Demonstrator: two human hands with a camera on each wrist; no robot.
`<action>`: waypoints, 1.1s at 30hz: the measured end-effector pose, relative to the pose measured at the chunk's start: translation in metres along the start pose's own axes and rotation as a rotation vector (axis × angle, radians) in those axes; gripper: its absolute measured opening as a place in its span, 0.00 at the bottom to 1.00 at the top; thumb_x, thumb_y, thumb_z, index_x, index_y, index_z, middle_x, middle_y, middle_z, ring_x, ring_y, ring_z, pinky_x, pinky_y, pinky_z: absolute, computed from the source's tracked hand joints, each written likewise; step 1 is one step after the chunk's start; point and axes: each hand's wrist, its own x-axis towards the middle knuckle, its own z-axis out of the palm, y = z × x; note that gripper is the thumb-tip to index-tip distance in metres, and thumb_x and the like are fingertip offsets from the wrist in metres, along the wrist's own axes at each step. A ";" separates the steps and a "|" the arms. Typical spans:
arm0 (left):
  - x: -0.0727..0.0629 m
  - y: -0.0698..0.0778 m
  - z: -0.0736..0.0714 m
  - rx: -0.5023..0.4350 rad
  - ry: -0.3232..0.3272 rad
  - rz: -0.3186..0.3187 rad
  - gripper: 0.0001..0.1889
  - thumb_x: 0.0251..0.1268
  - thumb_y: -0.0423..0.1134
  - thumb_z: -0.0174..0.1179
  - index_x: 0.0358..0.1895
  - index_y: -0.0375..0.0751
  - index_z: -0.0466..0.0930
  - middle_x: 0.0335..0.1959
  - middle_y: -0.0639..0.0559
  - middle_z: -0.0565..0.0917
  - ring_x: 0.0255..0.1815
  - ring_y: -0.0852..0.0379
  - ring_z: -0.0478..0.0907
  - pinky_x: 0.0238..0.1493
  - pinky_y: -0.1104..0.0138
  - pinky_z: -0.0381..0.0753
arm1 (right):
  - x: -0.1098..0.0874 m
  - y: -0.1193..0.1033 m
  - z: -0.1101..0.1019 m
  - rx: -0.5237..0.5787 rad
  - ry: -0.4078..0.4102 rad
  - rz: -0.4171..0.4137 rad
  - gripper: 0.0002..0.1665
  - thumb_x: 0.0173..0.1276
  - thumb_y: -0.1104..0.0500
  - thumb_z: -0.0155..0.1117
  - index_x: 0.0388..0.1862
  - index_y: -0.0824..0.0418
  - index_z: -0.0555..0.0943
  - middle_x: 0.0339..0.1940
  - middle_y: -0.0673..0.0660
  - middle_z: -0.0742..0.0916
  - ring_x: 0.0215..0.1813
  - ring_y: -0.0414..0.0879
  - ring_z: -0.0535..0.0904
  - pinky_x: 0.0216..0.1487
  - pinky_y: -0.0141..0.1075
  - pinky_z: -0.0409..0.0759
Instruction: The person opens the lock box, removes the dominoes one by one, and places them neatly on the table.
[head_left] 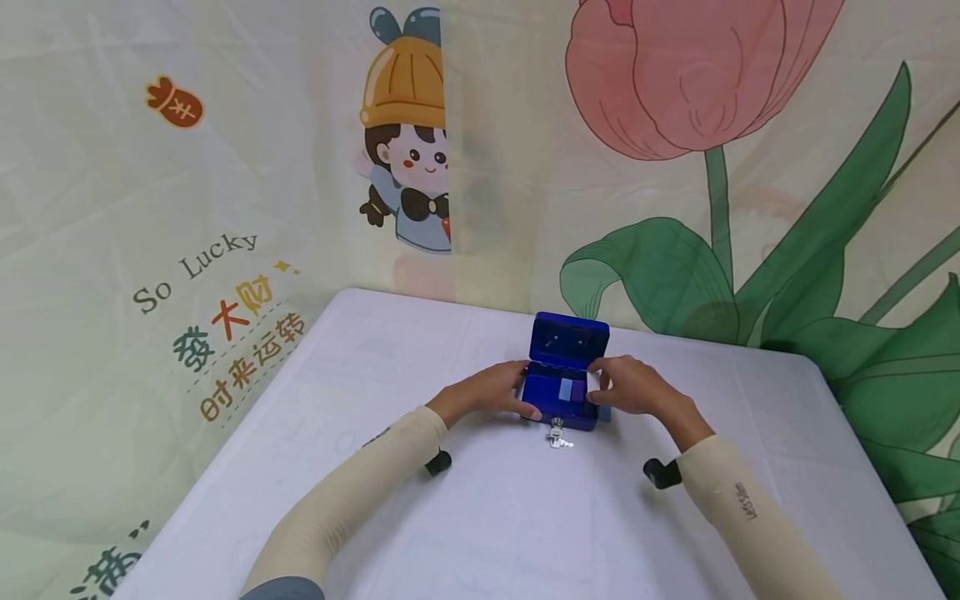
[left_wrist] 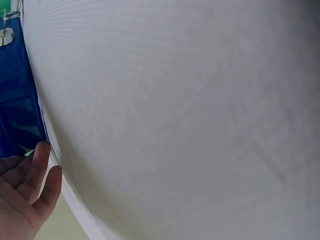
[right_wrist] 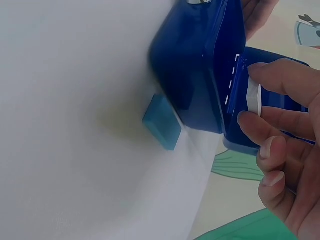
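Observation:
A blue metal cash box (head_left: pixel 555 421) stands on the table with its lid (head_left: pixel 570 340) raised. Inside lie a light blue block (head_left: pixel 566 389) and a purple block (head_left: pixel 578 391). Around the box's left end, my left hand (head_left: pixel 498 388) holds it, thumb at the front corner and fingers at the side. Between the thumb and fingertips of my right hand (head_left: pixel 632 385) a white block (right_wrist: pixel 254 95) is pinched, over the box's right end. Outside the box, close to its right wall, another light blue block (right_wrist: pixel 163 122) lies on the table.
Keys (head_left: pixel 557 437) hang from the lock at the box's front. The white-covered table (head_left: pixel 480 517) extends in front and to both sides. Printed cloth with a tulip (head_left: pixel 697 75) hangs behind it. Dark wrist cameras (head_left: pixel 662 473) sit under both forearms.

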 end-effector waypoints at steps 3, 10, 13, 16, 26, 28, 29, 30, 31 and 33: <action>0.000 0.000 0.000 -0.004 0.002 0.001 0.54 0.52 0.61 0.74 0.79 0.43 0.56 0.73 0.46 0.72 0.73 0.49 0.69 0.75 0.53 0.66 | -0.001 0.003 0.000 -0.003 0.004 0.001 0.29 0.65 0.51 0.72 0.61 0.65 0.79 0.43 0.57 0.88 0.42 0.47 0.82 0.44 0.43 0.86; 0.001 0.000 0.001 -0.011 0.005 -0.006 0.55 0.52 0.62 0.74 0.79 0.44 0.56 0.74 0.47 0.71 0.74 0.50 0.67 0.76 0.53 0.65 | -0.003 0.008 0.000 -0.003 0.001 0.007 0.29 0.65 0.51 0.72 0.60 0.65 0.79 0.42 0.56 0.88 0.42 0.47 0.82 0.44 0.42 0.85; 0.001 0.000 0.001 -0.011 0.004 -0.009 0.54 0.52 0.62 0.74 0.79 0.43 0.56 0.73 0.46 0.72 0.73 0.49 0.70 0.75 0.53 0.67 | -0.003 0.010 0.000 0.001 0.000 0.010 0.29 0.65 0.52 0.72 0.60 0.65 0.78 0.43 0.57 0.88 0.42 0.48 0.82 0.44 0.43 0.85; 0.001 0.001 0.001 -0.017 0.003 -0.014 0.54 0.52 0.61 0.74 0.79 0.43 0.57 0.72 0.46 0.73 0.71 0.49 0.72 0.73 0.53 0.69 | -0.003 0.011 0.001 0.002 -0.001 0.016 0.29 0.65 0.52 0.72 0.61 0.65 0.78 0.43 0.57 0.88 0.42 0.47 0.82 0.45 0.43 0.86; 0.001 0.001 0.002 -0.026 0.006 -0.021 0.54 0.52 0.61 0.74 0.79 0.45 0.56 0.73 0.46 0.71 0.71 0.48 0.71 0.73 0.53 0.69 | -0.003 0.017 0.005 0.006 0.004 0.022 0.30 0.65 0.52 0.73 0.61 0.64 0.79 0.42 0.56 0.88 0.41 0.47 0.82 0.43 0.42 0.85; 0.001 0.000 0.002 -0.021 0.006 -0.018 0.54 0.52 0.61 0.74 0.79 0.45 0.56 0.74 0.47 0.71 0.72 0.49 0.71 0.73 0.54 0.69 | -0.003 0.019 0.006 0.003 0.004 0.027 0.30 0.65 0.51 0.73 0.62 0.64 0.78 0.42 0.56 0.87 0.41 0.46 0.82 0.43 0.41 0.85; 0.001 0.000 0.003 -0.020 0.006 -0.017 0.54 0.53 0.61 0.74 0.79 0.45 0.56 0.73 0.47 0.71 0.72 0.49 0.71 0.74 0.54 0.68 | -0.003 0.019 0.007 0.004 0.004 0.030 0.30 0.65 0.51 0.73 0.62 0.64 0.78 0.42 0.56 0.87 0.41 0.47 0.81 0.43 0.41 0.85; 0.001 0.000 0.003 -0.019 0.007 -0.014 0.54 0.53 0.61 0.73 0.79 0.45 0.56 0.73 0.47 0.71 0.72 0.49 0.71 0.74 0.54 0.68 | -0.003 0.020 0.007 0.002 0.005 0.032 0.30 0.65 0.51 0.73 0.62 0.64 0.78 0.42 0.56 0.87 0.41 0.47 0.81 0.43 0.41 0.85; 0.001 0.000 0.003 -0.020 0.007 -0.013 0.54 0.53 0.61 0.74 0.79 0.45 0.56 0.73 0.47 0.71 0.72 0.49 0.71 0.74 0.54 0.68 | -0.003 0.020 0.007 0.003 0.006 0.033 0.30 0.65 0.51 0.73 0.62 0.64 0.78 0.42 0.56 0.87 0.41 0.47 0.81 0.43 0.41 0.85; 0.001 0.000 0.002 -0.021 0.007 -0.010 0.54 0.53 0.61 0.73 0.79 0.45 0.56 0.73 0.47 0.72 0.71 0.49 0.72 0.73 0.54 0.69 | -0.004 0.022 0.008 0.009 0.003 0.042 0.30 0.65 0.51 0.73 0.62 0.64 0.78 0.42 0.57 0.87 0.41 0.47 0.82 0.44 0.42 0.85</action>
